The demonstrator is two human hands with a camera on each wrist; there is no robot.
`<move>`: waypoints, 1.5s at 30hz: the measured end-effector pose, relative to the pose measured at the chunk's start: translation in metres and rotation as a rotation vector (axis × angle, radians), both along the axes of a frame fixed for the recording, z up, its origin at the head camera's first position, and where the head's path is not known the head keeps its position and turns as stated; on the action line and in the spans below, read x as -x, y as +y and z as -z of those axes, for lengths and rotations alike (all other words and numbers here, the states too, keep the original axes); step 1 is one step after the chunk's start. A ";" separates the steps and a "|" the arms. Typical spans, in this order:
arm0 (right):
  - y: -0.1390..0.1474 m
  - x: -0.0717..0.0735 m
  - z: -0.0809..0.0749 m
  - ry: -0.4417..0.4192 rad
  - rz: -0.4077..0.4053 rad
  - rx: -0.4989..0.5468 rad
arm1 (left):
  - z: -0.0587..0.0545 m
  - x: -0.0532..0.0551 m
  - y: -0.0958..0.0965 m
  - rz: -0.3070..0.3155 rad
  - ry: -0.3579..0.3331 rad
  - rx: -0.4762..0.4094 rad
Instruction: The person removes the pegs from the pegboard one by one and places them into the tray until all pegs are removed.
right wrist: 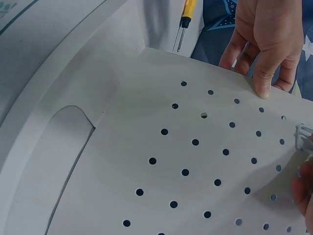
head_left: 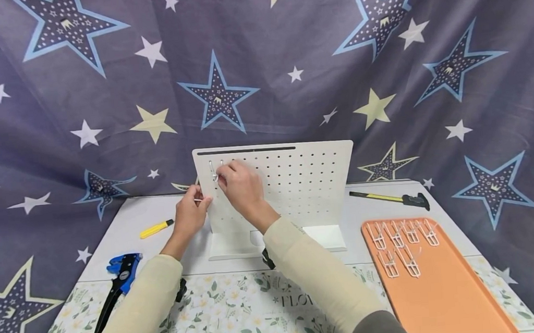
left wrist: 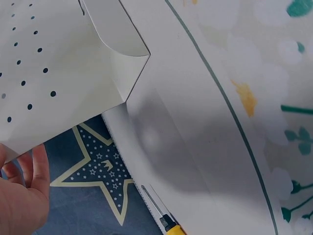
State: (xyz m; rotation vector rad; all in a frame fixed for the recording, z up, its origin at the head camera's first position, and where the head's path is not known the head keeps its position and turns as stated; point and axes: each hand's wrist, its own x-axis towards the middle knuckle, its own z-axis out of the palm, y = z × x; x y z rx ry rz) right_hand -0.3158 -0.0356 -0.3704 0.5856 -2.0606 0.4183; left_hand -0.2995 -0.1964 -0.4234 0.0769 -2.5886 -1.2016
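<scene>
A white pegboard [head_left: 307, 200] stands upright on its base at the back of the table. My left hand [head_left: 188, 214] grips its left edge; the right wrist view shows the thumb [right wrist: 262, 88] on the front face, and the left wrist view shows fingers [left wrist: 40, 166] reaching behind. A slim metal wire hook [head_left: 212, 169] is at the board's upper left corner holes. My right hand [head_left: 244, 189] pinches this hook between thumb and fingertips, close against the board. In the right wrist view the hook [right wrist: 303, 134] is only partly visible at the right edge.
An orange tray [head_left: 447, 298] at the right bears several white wire hooks [head_left: 410, 231]. Behind it lies a black-and-yellow hammer [head_left: 387, 198]. To the left are a yellow screwdriver [head_left: 155, 229] and blue-and-black pliers [head_left: 124, 276]. A star-patterned curtain [head_left: 290, 102] hangs behind the board.
</scene>
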 end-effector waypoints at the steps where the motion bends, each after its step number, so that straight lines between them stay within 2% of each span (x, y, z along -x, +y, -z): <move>1: 0.000 0.000 0.000 0.000 -0.001 0.001 | 0.000 0.000 0.000 0.000 0.000 -0.001; 11: 0.001 -0.003 -0.002 0.022 -0.014 0.000 | 0.000 0.000 0.000 -0.001 0.000 -0.003; 16: 0.004 -0.009 -0.005 0.008 -0.032 -0.014 | 0.000 0.001 -0.001 0.007 0.009 0.006; 21: 0.015 -0.019 -0.003 -0.020 -0.087 0.020 | 0.000 0.001 -0.001 0.007 0.009 0.012; 32: 0.063 -0.033 0.008 -0.102 -0.165 0.076 | 0.000 -0.001 0.000 -0.014 -0.032 -0.009; 41: 0.112 -0.046 0.009 -0.237 -0.159 0.114 | 0.001 0.000 0.000 -0.006 -0.006 0.002; 45: 0.138 -0.050 0.008 -0.263 -0.148 0.133 | 0.001 0.000 0.001 -0.001 -0.003 0.014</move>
